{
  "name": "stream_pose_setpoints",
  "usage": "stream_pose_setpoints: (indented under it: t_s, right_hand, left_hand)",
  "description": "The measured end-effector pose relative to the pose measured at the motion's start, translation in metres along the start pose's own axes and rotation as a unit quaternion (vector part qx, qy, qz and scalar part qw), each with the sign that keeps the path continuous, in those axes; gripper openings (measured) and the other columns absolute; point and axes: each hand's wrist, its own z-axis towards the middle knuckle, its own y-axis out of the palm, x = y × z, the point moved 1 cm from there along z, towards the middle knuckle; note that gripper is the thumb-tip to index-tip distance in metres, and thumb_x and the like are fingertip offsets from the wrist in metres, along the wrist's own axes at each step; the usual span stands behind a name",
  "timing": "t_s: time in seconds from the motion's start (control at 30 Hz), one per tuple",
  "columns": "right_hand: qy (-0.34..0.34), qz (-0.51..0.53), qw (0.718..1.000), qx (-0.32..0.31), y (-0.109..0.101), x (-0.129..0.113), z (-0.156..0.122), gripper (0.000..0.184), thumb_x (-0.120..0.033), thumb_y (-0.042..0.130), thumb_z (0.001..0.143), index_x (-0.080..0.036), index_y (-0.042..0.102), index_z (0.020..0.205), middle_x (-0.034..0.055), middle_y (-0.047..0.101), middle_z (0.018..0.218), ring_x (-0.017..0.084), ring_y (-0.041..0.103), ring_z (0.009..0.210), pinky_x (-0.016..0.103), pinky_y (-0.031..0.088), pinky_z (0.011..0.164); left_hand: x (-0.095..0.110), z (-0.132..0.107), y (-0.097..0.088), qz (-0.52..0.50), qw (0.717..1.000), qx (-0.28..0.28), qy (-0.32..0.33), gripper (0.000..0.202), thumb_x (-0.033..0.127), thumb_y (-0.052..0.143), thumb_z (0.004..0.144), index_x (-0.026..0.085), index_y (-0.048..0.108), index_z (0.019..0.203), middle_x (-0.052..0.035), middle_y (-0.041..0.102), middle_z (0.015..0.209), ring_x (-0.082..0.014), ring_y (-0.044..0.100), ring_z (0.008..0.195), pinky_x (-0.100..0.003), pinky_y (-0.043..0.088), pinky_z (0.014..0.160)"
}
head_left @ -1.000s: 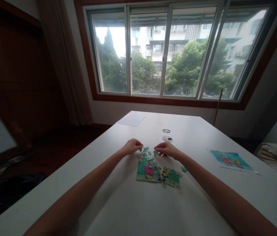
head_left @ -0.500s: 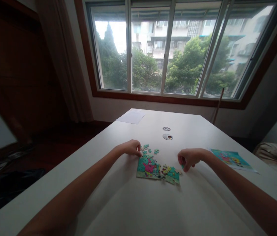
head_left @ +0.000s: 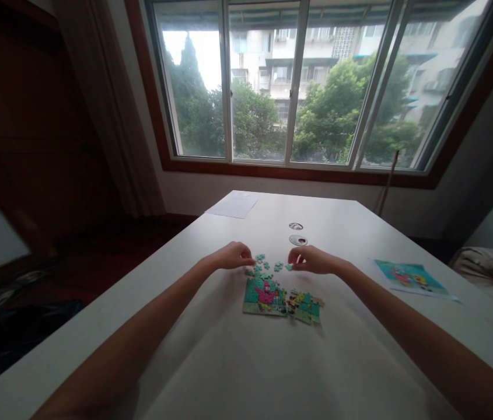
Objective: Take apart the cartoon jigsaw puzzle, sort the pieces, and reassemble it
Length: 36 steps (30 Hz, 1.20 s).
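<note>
A partly joined jigsaw puzzle lies on the white table, with a pink cartoon figure on its left part. Its right-hand section, green and yellow, sits slightly askew against the rest. Several loose teal puzzle pieces are scattered just beyond it. My left hand is at the left of these pieces, thumb and fingers pinched together; whatever is between them is too small to make out. Across from it, my right hand has its fingertips closed on a teal puzzle piece at the table surface.
A printed picture sheet with the same cartoon figures lies on the right of the table. Two round stickers or discs are past the loose pieces. White paper rests at the far left corner, below a window.
My right hand has moved left and away from me, from beside the puzzle's right section to the loose pieces. My left hand has shifted slightly farther away, off the puzzle's upper left corner.
</note>
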Motion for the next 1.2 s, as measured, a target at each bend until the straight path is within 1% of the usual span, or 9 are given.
stream_pose_setpoints:
  t_s: [0.2, 0.4, 0.53, 0.63, 0.7, 0.83, 0.9, 1.07, 1.2]
  right_hand:
    - [0.089, -0.087, 0.974, -0.191, 0.004, -0.025, -0.038, 0.056, -0.046, 0.072, 0.05, -0.017, 0.057, 0.095, 0.006, 0.062, 0.086, 0.018, 0.056, 0.071, 0.025, 0.04, 0.058]
    - [0.075, -0.028, 0.975, -0.207, 0.016, -0.012, -0.047, 0.047, -0.031, 0.072, 0.053, -0.018, 0.056, 0.095, 0.0015, 0.06, 0.082, 0.013, 0.055, 0.066, 0.021, 0.039, 0.053]
    - [0.08, 0.044, 0.971, -0.219, 0.013, 0.001, -0.046, 0.041, -0.025, 0.069, 0.056, -0.016, 0.056, 0.095, -0.0018, 0.056, 0.073, 0.009, 0.052, 0.058, 0.019, 0.038, 0.051]
    - [0.059, 0.052, 0.973, -0.218, 0.007, 0.0, -0.043, 0.037, -0.022, 0.067, 0.058, -0.015, 0.057, 0.092, -0.003, 0.053, 0.068, 0.009, 0.049, 0.057, 0.019, 0.037, 0.05]
    - [0.028, 0.05, 0.98, -0.192, 0.004, -0.005, -0.039, 0.028, -0.022, 0.065, 0.061, -0.014, 0.059, 0.088, -0.0028, 0.052, 0.066, 0.008, 0.047, 0.058, 0.019, 0.036, 0.051]
    - [-0.021, 0.034, 0.999, 0.009, 0.001, -0.015, -0.027, 0.016, -0.024, 0.058, 0.07, -0.014, 0.059, 0.082, -0.0002, 0.053, 0.069, 0.009, 0.046, 0.06, 0.021, 0.037, 0.055]
    - [-0.027, 0.032, 0.998, 0.05, 0.003, -0.019, -0.027, 0.018, -0.028, 0.057, 0.071, -0.015, 0.058, 0.084, 0.0026, 0.057, 0.077, 0.011, 0.049, 0.064, 0.022, 0.038, 0.058]
    - [0.027, -0.048, 0.991, -0.122, 0.011, -0.025, -0.045, 0.056, -0.043, 0.07, 0.054, -0.015, 0.054, 0.1, 0.0087, 0.056, 0.095, 0.018, 0.053, 0.076, 0.025, 0.04, 0.06]
    - [0.067, -0.1, 0.975, -0.187, 0.011, -0.026, -0.055, 0.076, -0.048, 0.074, 0.045, -0.014, 0.049, 0.108, 0.0089, 0.057, 0.093, 0.021, 0.053, 0.075, 0.025, 0.038, 0.057]
  left_hand:
    - [-0.004, 0.006, 0.014, 0.008, 1.0, 0.022, 0.007, 0.022, 0.025, 0.064, 0.068, 0.017, 0.065, 0.089, -0.0022, 0.062, 0.077, -0.015, 0.055, 0.071, -0.022, 0.039, 0.063]
    - [-0.002, 0.008, 0.019, 0.025, 1.0, 0.015, 0.006, 0.023, 0.029, 0.05, 0.087, 0.013, 0.054, 0.102, -0.0066, 0.056, 0.101, -0.0176, 0.056, 0.086, -0.037, 0.047, 0.074]
    - [-0.002, 0.009, 0.017, 0.031, 0.999, 0.044, 0.0, 0.025, 0.029, 0.049, 0.087, 0.014, 0.051, 0.107, -0.0075, 0.054, 0.107, -0.0186, 0.055, 0.09, -0.038, 0.047, 0.076]
    - [0.001, 0.007, 0.013, 0.028, 0.998, 0.06, 0.005, 0.018, 0.027, 0.054, 0.083, 0.014, 0.059, 0.095, -0.0065, 0.057, 0.098, -0.0173, 0.055, 0.085, -0.034, 0.045, 0.076]
    - [0.004, 0.005, 0.009, 0.023, 0.998, 0.062, 0.015, 0.013, 0.025, 0.058, 0.077, 0.015, 0.064, 0.083, -0.0057, 0.06, 0.089, -0.0166, 0.055, 0.079, -0.027, 0.043, 0.072]
    - [0.015, 0.002, 0.0, 0.016, 0.997, 0.058, 0.04, 0.015, 0.025, 0.057, 0.073, 0.017, 0.068, 0.079, -0.0037, 0.063, 0.078, -0.0157, 0.055, 0.071, -0.022, 0.038, 0.065]
    - [0.02, 0.002, -0.003, 0.015, 0.997, 0.05, 0.051, 0.017, 0.027, 0.055, 0.074, 0.017, 0.068, 0.08, -0.0027, 0.064, 0.074, -0.0147, 0.055, 0.066, -0.021, 0.037, 0.061]
    - [0.038, -0.001, -0.004, 0.018, 0.997, 0.023, 0.078, 0.018, 0.028, 0.055, 0.076, 0.018, 0.068, 0.081, -0.0016, 0.063, 0.067, -0.0132, 0.053, 0.057, -0.021, 0.034, 0.054]
    - [0.07, -0.008, 0.012, 0.014, 0.992, -0.006, 0.129, 0.021, 0.032, 0.06, 0.073, 0.02, 0.066, 0.089, -0.0035, 0.062, 0.076, -0.0165, 0.056, 0.067, -0.022, 0.037, 0.059]
